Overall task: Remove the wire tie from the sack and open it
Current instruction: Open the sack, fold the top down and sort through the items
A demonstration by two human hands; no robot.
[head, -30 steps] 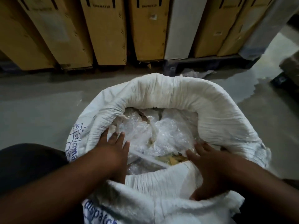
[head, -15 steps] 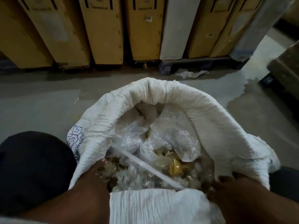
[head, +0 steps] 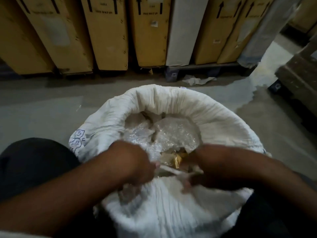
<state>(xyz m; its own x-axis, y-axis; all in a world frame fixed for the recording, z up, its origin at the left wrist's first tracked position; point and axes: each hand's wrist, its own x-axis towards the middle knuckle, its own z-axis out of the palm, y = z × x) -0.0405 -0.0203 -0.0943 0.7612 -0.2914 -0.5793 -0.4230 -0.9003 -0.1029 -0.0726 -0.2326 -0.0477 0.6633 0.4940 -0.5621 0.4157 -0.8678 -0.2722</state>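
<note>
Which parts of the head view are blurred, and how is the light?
Head view: both hands, left and right, are motion-blurred at the sack rim; cardboard boxes behind stay fairly sharp; lighting is dim, with pale glare on the floor.

Tall cardboard cartons (head: 109, 31) stand in a row on the dim grey concrete floor (head: 42, 107).

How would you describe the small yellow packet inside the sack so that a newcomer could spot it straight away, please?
Start at the big white sack on the floor, its rim rolled down. Look into its mouth, at the near edge, between the left hand and right hand. The yellow packet lies there, the only bright yellow piece among pale bubble wrap.
</note>
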